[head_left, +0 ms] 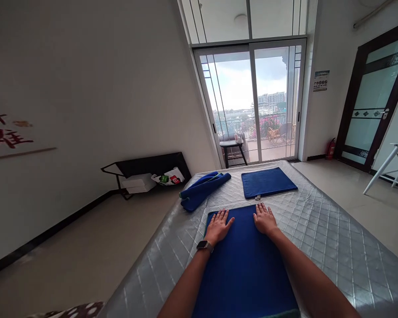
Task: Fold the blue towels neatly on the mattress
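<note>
A blue cloth (243,265) with a green edge lies spread out in front of me on the silver quilted mattress (331,234). My left hand (220,226) rests flat on its far left corner, fingers stretched forward, a watch on the wrist. On the far right corner lies my right hand (264,218), palm down with the fingers out. Beyond my hands, a second blue cloth (268,182) lies as a flat rectangle, with a small white tag at its near edge. A crumpled blue cloth (204,190) sits at the mattress's left edge.
Against the left wall stands a low black rack (149,165) with a white box (139,183) and a printed bag (169,177). Past the mattress are a dark stool (232,145) and sliding glass doors (255,101). A white stool (389,165) stands at right.
</note>
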Demonstrator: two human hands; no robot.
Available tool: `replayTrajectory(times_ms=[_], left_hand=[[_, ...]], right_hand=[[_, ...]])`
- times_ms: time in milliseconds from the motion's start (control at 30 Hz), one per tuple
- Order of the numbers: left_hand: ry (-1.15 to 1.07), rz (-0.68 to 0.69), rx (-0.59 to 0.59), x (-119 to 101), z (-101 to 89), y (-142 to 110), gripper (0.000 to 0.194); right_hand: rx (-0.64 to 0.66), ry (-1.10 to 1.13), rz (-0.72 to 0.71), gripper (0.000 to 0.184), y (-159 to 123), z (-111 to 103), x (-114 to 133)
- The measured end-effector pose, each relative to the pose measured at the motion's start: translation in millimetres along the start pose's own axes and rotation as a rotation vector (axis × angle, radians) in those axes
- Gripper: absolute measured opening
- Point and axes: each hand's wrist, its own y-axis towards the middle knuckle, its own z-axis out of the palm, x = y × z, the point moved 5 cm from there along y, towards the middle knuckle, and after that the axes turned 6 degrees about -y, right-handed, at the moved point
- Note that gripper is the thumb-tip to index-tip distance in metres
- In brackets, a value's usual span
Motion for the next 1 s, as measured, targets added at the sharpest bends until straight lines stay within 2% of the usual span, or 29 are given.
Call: replayTrajectory(times_ms=[100,200,667,833,1000], left_hand=[[0.018,-0.065,0.012,28.8,-3.5,-2.0,0.074],[0.019,-0.063,-0.012,36.7,-2.2,-0.6,0.074],[-0.038,-0.028,-0.132,31.3,2.1,1.7,0.073],[-0.061,-0.024,-0.131,28.3,-0.1,0.8,0.072],[-0.059,-0.032,-0.120,27.2,-3.6,0.0,0.071]], right_hand=[[-0.004,-0.008,0.003,0.065,0.2,0.9,-1.1],[0.005,-0.028,0.006,0.065,-0.4,0.0,-1.1],[0.041,-0.107,0.022,0.065,2.3,-2.4,-3.6],[0.084,-0.111,0.040,0.067,-13.3,-6.3,-2.9],[0.064,-0.110,0.017,0.067,-35.8,0.9,-2.9]])
